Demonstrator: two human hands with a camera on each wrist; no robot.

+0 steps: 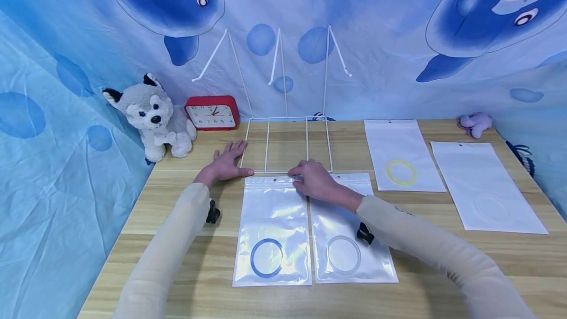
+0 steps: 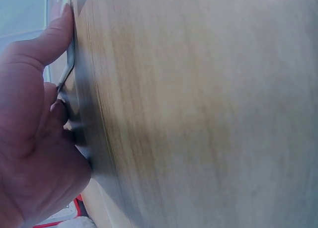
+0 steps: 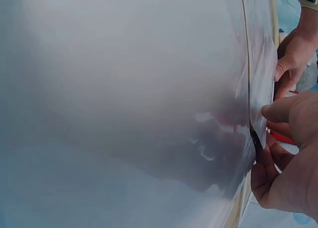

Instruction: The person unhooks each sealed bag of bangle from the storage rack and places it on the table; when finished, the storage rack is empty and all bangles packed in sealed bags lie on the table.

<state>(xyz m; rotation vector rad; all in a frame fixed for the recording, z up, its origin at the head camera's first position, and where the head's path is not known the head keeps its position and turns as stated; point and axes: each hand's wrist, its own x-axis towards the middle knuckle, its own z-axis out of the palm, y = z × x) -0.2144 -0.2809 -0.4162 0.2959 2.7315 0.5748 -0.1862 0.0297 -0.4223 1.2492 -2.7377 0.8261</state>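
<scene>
A white wire rack (image 1: 287,118) with three upright hooked arms stands at the back of the table. My left hand (image 1: 226,162) rests with fingers spread at the rack's front left corner, its thumb (image 2: 57,37) lying along the front wire. In front of the rack lie two zip bags side by side: one with a blue ring (image 1: 266,258), one with a clear whitish ring (image 1: 344,255). My right hand (image 1: 315,179) pinches the top right corner of the left zip bag (image 1: 270,215), its wrist over the right zip bag (image 1: 354,220). The fingertips partly hide that corner.
To the right lie a bag with a yellow ring (image 1: 401,172) and a bag with a pale ring (image 1: 491,207). A plush husky (image 1: 152,117) and red clock (image 1: 212,112) stand at back left. A purple toy (image 1: 475,124) lies at back right, before the blue curtain (image 1: 376,78).
</scene>
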